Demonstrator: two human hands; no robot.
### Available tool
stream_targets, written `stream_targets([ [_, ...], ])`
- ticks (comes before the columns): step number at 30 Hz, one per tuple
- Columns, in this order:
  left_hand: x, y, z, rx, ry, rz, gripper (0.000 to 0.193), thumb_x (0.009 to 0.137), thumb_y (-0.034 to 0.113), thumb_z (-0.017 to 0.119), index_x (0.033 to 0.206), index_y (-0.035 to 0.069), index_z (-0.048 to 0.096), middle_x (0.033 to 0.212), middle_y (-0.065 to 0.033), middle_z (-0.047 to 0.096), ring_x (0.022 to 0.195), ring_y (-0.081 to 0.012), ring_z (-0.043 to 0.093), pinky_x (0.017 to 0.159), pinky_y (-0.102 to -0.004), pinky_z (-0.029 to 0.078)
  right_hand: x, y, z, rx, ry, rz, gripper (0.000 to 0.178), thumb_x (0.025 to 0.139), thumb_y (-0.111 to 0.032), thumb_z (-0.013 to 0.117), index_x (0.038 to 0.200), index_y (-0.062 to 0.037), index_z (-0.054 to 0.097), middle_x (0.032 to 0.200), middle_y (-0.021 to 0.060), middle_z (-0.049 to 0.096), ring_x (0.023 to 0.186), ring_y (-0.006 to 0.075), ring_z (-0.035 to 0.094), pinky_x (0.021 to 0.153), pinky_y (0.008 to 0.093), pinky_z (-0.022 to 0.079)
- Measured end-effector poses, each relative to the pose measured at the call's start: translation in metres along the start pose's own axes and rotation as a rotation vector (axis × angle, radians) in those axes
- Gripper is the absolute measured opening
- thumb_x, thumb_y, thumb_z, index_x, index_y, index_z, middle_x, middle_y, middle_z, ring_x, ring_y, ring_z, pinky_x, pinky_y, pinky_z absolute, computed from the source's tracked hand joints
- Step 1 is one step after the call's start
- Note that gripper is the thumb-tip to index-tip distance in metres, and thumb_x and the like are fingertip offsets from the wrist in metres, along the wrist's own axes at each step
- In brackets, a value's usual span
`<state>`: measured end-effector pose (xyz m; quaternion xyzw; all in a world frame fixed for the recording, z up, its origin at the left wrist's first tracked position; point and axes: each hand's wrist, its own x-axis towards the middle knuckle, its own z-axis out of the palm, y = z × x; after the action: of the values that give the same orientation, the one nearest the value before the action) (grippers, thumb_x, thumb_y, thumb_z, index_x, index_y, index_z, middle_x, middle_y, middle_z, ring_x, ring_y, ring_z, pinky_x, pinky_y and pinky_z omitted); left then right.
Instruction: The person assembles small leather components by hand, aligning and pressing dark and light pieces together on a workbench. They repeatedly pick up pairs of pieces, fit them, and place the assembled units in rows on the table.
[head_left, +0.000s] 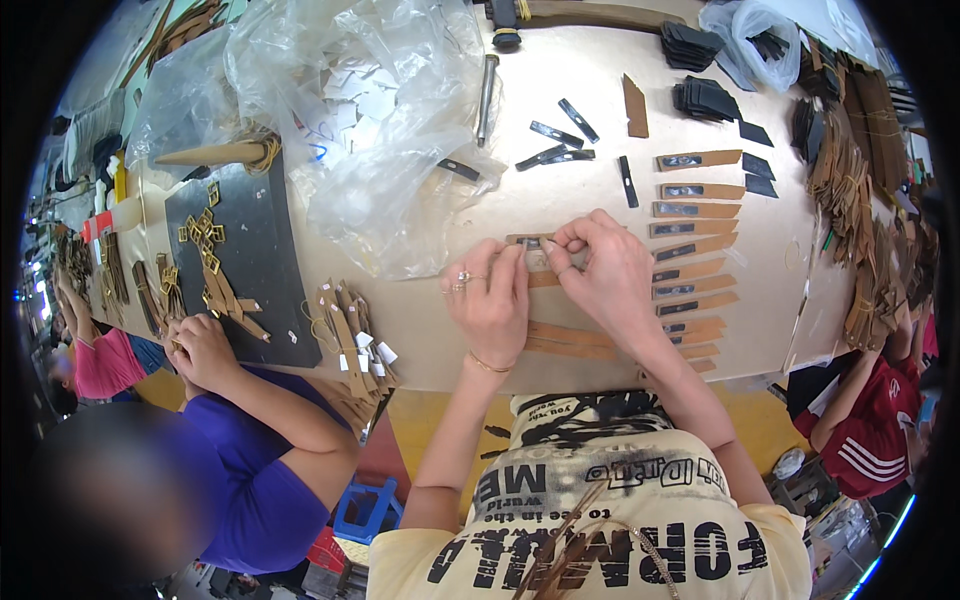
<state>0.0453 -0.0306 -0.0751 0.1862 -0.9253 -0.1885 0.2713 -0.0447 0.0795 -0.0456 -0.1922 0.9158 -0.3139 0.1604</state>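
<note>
Both my hands meet over the middle of the table. My left hand (487,300) pinches a short brown leather strip (516,239) from the left. From the other side, my right hand (608,272) presses its fingertips on the same strip, where a small dark shiny piece (531,243) lies on it. Just below my fingers is another brown strip (543,279), partly covered by the hands. Nearer to me lie more brown strips (570,342). A column of brown strips with dark shiny pieces on them (697,191) runs along my right forearm.
Loose dark shiny strips (557,132) and a metal rod (487,100) lie beyond my hands. A clear plastic bag (380,190) with white pieces spreads to the left. Strip bundles (350,335) lie near a co-worker's hand (203,350). Black stacks (703,98) stand at far right.
</note>
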Motion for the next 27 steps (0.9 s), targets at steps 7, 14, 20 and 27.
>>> stream_targets([
  [7, 0.0009, 0.0019, -0.0007, 0.054, -0.037, 0.023, 0.011, 0.083, 0.009, 0.075, 0.091, 0.010, 0.067, 0.082, -0.0013, 0.069, 0.070, -0.0184, 0.060, 0.070, -0.0325, 0.041, 0.0003, 0.0001, 0.0011, 0.046, -0.001, 0.022, 0.012, 0.081, -0.019, 0.074, 0.079, -0.0081, 0.069, 0.079, 0.0047, 0.064, 0.067, 0.0242, 0.064, 0.063, 0.0391, 0.047],
  [14, -0.0028, 0.0053, -0.0057, -0.136, -0.133, -0.269, 0.009, 0.084, 0.010, 0.074, 0.089, 0.009, 0.067, 0.077, -0.0018, 0.067, 0.067, -0.0158, 0.060, 0.067, -0.0324, 0.041, -0.0007, 0.0001, 0.0015, 0.046, 0.000, 0.016, 0.010, 0.081, -0.019, 0.072, 0.080, -0.0086, 0.070, 0.079, 0.0046, 0.064, 0.067, 0.0245, 0.064, 0.065, 0.0404, 0.046],
  [20, -0.0032, 0.0017, 0.0022, -0.166, -0.001, -0.315, 0.007, 0.084, 0.009, 0.072, 0.087, 0.005, 0.066, 0.091, -0.0090, 0.064, 0.086, -0.0281, 0.062, 0.077, -0.0388, 0.048, -0.0010, -0.0007, 0.0006, 0.048, -0.024, 0.041, 0.011, 0.082, -0.020, 0.072, 0.080, -0.0094, 0.070, 0.080, 0.0039, 0.064, 0.069, 0.0248, 0.064, 0.065, 0.0404, 0.046],
  [27, -0.0032, 0.0028, -0.0023, -0.186, -0.068, -0.369, 0.009, 0.083, 0.009, 0.072, 0.087, 0.005, 0.066, 0.095, -0.0104, 0.063, 0.091, -0.0292, 0.061, 0.078, -0.0400, 0.047, -0.0012, -0.0006, 0.0017, 0.049, -0.020, 0.047, 0.011, 0.082, -0.021, 0.072, 0.080, -0.0097, 0.070, 0.081, 0.0036, 0.064, 0.069, 0.0255, 0.064, 0.068, 0.0400, 0.046],
])
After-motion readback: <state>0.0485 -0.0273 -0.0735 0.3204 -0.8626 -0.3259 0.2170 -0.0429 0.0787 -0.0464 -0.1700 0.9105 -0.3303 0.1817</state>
